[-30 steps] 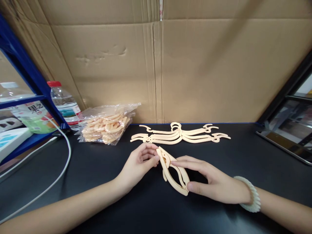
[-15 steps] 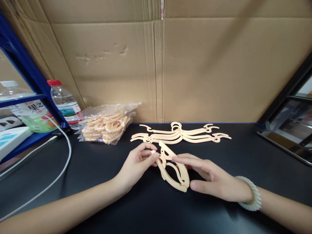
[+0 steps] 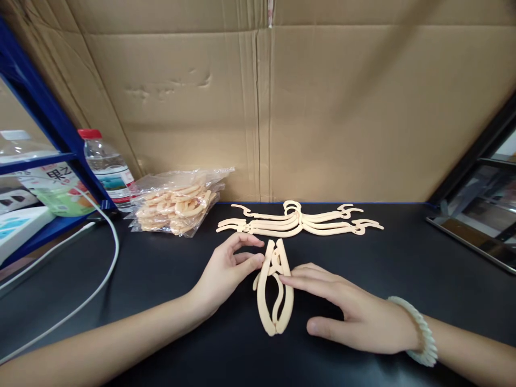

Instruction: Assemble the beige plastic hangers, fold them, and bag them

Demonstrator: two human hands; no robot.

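A cream folding clothes hanger [image 3: 263, 301] lies folded on the black table in front of me, its two arms nearly parallel and meeting at the near end. Its curved hook shows between the arms. My left hand [image 3: 228, 263] is at its upper left, fingers apart, the thumb tip at or just beside the left arm. From the right, my right hand [image 3: 346, 306] rests its index fingertip on the hanger's right arm, with the thumb spread away. Behind it, several unfolded cream hangers [image 3: 278, 233] lie stacked with their arms stretched sideways.
A clear plastic bag [image 3: 177, 207] of folded hangers lies at the back left. Beside it stand a red-capped bottle [image 3: 108, 174] and a blue shelf frame [image 3: 60, 115]. A white cable [image 3: 115, 252] curves along the left. Cardboard [image 3: 342, 107] walls the back; a dark-framed rack [image 3: 475, 199] stands right.
The hanger has turned from a slant to pointing straight away from me, and its arms lie closer together. My left fingers have loosened from it; my right thumb has moved away from its near end.
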